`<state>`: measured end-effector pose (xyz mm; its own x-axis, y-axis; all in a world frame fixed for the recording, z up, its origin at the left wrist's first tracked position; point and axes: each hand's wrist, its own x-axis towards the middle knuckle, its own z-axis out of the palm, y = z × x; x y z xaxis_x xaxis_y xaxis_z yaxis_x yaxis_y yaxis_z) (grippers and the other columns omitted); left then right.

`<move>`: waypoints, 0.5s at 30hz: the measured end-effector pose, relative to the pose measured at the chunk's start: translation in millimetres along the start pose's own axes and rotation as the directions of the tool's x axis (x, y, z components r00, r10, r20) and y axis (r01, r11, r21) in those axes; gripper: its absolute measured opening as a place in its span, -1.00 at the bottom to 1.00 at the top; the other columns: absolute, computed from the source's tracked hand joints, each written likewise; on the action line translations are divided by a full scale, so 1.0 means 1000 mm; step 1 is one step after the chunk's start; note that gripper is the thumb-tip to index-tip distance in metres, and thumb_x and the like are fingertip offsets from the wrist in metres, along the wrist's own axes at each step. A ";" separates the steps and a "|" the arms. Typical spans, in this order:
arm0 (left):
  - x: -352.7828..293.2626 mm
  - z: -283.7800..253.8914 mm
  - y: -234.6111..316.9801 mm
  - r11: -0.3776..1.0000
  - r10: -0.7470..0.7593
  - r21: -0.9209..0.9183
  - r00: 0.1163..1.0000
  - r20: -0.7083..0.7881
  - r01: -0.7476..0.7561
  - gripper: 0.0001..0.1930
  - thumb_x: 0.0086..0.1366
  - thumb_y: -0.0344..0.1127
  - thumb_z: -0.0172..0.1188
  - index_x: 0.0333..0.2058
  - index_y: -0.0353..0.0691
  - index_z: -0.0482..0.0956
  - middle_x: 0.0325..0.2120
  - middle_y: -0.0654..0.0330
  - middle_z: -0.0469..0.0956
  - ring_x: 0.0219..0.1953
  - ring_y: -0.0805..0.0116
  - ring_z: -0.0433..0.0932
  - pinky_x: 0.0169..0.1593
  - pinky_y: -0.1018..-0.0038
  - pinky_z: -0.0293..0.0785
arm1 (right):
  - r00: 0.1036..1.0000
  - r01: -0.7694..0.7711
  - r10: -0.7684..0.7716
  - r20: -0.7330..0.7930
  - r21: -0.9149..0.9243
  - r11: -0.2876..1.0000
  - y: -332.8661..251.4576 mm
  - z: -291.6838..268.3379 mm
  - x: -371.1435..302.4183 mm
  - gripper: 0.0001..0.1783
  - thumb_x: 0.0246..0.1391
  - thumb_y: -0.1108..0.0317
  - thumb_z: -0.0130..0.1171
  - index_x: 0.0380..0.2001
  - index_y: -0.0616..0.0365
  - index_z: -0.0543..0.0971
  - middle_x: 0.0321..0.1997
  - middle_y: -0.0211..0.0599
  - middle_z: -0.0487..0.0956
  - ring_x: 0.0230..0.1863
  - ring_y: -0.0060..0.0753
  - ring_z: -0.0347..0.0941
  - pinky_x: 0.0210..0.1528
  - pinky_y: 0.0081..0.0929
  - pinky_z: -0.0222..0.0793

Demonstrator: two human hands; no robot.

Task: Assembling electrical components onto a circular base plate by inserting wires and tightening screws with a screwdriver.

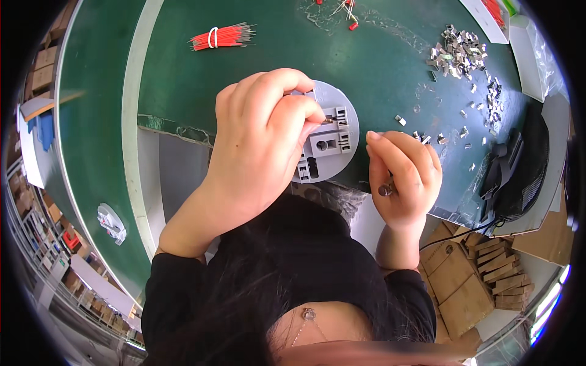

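Note:
A round grey plastic fixture [329, 160] lies near the table's front edge, with raised blocks, slots and small metal pieces set in it. Over its left part is my left hand [253, 137], thumb and forefinger pinched together at the upper blocks. Whatever lies between those fingertips is mostly hidden; a small brownish tip shows beside them. To the right of the fixture, apart from it, my right hand [408, 171] is curled closed around a slim tool [386, 190]. Only the tool's round, dark metal end shows below the fingers.
Small metal clips [461, 53] lie heaped and scattered at the right. A bundle of red wires [224, 37] sits at the back left, loose red-tipped pieces [353, 25] at the back. A black mesh item [519, 174] stands far right. Another grey fixture [112, 224] rests on the left surface.

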<state>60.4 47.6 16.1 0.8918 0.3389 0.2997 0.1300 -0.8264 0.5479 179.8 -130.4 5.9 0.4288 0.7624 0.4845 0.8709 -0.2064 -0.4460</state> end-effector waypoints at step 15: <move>0.000 -0.008 -0.002 0.987 -0.123 -0.099 0.991 0.046 0.127 -0.79 0.07 -0.58 0.37 -0.31 -0.20 0.61 0.00 0.11 0.46 -0.05 0.15 0.51 -0.01 0.32 0.45 | 0.987 -0.042 0.025 0.159 0.102 0.994 -0.016 0.003 0.005 -0.49 -0.28 0.54 0.39 -0.12 0.04 0.62 -0.27 -0.54 0.65 -0.46 -0.54 0.52 -0.47 -0.50 0.17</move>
<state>56.5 52.5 21.1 0.8880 0.4168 0.1941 0.1985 -0.7282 0.6560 167.6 -121.7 12.8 0.4069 0.8447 0.3476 0.8231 -0.1740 -0.5406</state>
